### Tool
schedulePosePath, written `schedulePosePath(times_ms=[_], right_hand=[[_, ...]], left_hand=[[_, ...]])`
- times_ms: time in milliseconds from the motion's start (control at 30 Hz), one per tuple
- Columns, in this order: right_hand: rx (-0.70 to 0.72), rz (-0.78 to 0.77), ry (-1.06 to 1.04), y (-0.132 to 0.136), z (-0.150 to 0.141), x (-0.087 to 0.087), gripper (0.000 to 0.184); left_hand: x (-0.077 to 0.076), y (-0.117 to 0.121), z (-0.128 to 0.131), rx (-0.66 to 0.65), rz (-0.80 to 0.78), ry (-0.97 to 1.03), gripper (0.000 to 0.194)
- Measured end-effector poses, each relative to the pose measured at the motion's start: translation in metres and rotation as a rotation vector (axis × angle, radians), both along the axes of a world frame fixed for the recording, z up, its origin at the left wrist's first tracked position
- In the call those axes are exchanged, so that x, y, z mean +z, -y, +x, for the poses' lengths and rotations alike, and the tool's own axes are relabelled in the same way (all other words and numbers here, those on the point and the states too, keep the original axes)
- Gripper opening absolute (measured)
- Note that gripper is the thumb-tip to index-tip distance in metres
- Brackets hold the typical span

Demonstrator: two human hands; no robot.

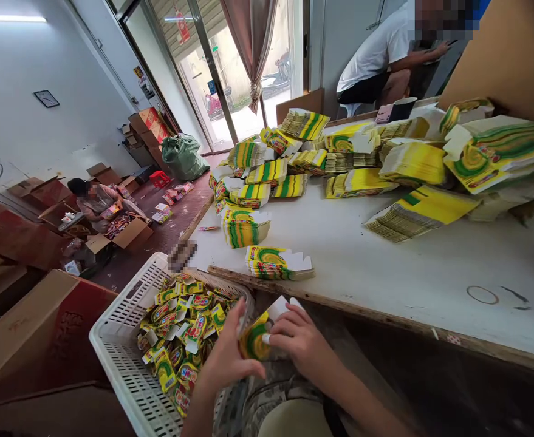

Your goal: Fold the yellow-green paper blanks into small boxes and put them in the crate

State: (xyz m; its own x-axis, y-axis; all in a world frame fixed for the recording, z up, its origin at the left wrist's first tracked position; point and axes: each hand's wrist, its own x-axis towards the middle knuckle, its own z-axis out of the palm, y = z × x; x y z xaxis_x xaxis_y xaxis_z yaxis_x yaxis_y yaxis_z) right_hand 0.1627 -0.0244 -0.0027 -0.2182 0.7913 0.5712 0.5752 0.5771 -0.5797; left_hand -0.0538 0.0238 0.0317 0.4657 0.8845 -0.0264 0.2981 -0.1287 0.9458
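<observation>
Above my lap, my right hand (297, 335) pinches a small yellow-and-green paper carton (256, 337) with white flaps standing up at its top. My left hand (228, 352) is open beside the carton's left side, thumb and fingers stretched apart; whether it touches the carton is hard to tell. To the left, a white plastic basket (117, 351) holds a heap of similar cartons (198, 325), many with white flaps showing. On the table edge just ahead lies a stack of flat cartons (278, 262), with another stack (245, 227) behind it.
Bundles of flat cartons (360, 182) line the far side of the white table (412, 267). A person in a white shirt (376, 48) sits beyond it. Another person (96, 203) sits by an opened cardboard box (132, 233) on the floor. A large cardboard box (43, 334) stands left of the basket.
</observation>
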Motion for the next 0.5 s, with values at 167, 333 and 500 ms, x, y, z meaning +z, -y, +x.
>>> schedulePosePath(times_ms=[167,333,500], right_hand=[[-0.197,0.006,-0.276,0.006,-0.015,-0.01,0.043],[-0.02,-0.625,-0.943,0.0,-0.023,-0.039,0.06],[0.236,-0.928,-1.121,0.003,-0.028,-0.042,0.061]], left_hand=[[-0.012,0.017,0.028,-0.003,0.065,-0.207,0.052],[-0.021,0.028,0.032,-0.013,0.146,-0.125,0.073],[-0.021,0.036,0.041,-0.083,0.13,-0.178,0.067]])
